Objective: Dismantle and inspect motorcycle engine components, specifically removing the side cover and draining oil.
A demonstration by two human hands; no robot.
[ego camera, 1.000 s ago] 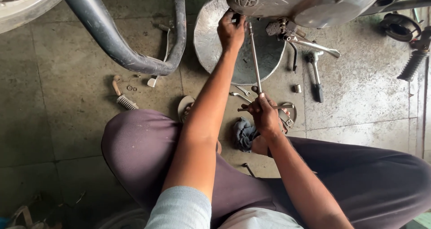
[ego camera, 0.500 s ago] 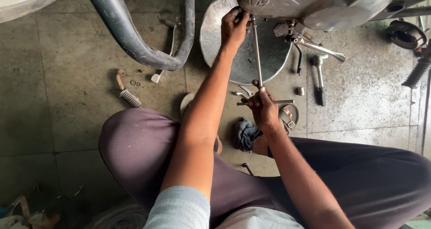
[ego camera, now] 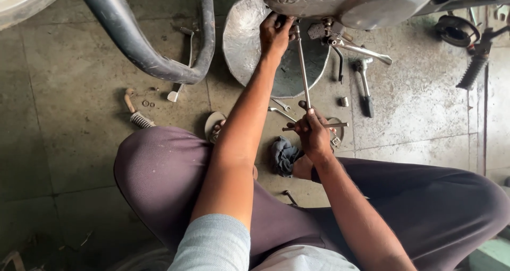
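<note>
A long metal T-handle wrench (ego camera: 303,69) runs from the underside of a motorcycle engine (ego camera: 350,3) down toward me. My right hand (ego camera: 313,133) is closed around its crossbar end. My left hand (ego camera: 275,35) reaches up and grips the wrench's far tip where it meets the engine's underside. A round, dented metal pan (ego camera: 244,42) lies on the floor beneath the engine. I am squatting, with my knees on either side of my arms.
A curved dark exhaust pipe (ego camera: 138,42) crosses the upper left. On the concrete floor lie a hammer-like tool (ego camera: 365,85), spanners (ego camera: 281,109), a small socket (ego camera: 344,101), a dark rag (ego camera: 284,154), a spring and footpeg part (ego camera: 139,117) and a rubber footrest (ego camera: 473,69).
The view has shifted slightly, so the engine and wrench sit a little further right. Both hands stay on the wrench; the right hand has turned the crossbar slightly.
</note>
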